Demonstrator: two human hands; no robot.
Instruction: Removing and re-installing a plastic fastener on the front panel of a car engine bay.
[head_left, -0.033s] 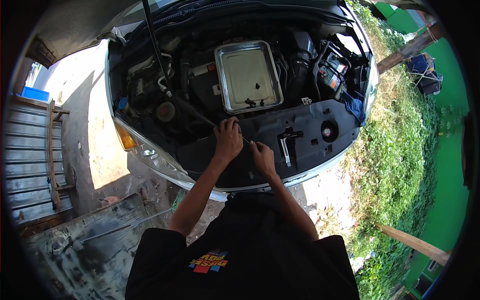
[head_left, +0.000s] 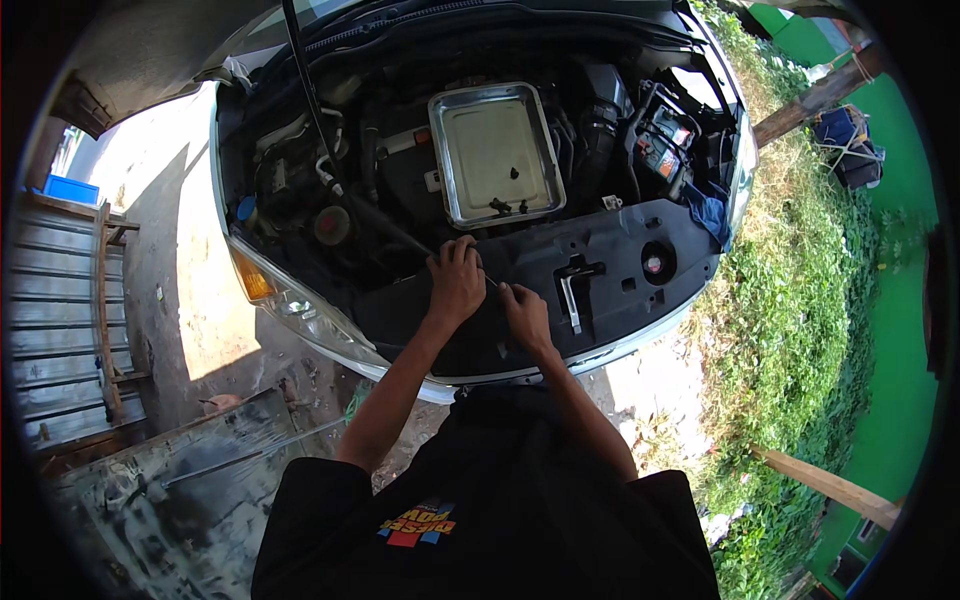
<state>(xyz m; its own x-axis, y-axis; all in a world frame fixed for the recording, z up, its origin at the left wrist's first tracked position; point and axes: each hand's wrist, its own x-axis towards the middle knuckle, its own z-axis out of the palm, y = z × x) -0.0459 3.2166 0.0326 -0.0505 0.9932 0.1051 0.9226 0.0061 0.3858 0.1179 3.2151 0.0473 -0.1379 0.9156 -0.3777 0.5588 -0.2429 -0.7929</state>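
Note:
Both my hands are over the black plastic cover (head_left: 620,245) at the front of an open car engine bay. My left hand (head_left: 457,285) is closed at the cover's rear edge, its fingers bent over something dark I cannot make out. Just right of it, my right hand (head_left: 526,316) pinches a thin metal tool (head_left: 490,283) whose tip points toward the left hand. Behind them, a rectangular metal tray (head_left: 470,213) rests on the engine, holding several small black pieces (head_left: 503,206). A silver wrench-like tool (head_left: 571,303) lies in a recess of the cover, right of my right hand.
A prop rod (head_left: 305,85) stands at the left of the bay. A battery (head_left: 660,150) sits at the right, with a blue cloth (head_left: 708,215) near the cover's right end. A headlight (head_left: 310,312) curves along the front left. Grass (head_left: 790,400) grows right of the car.

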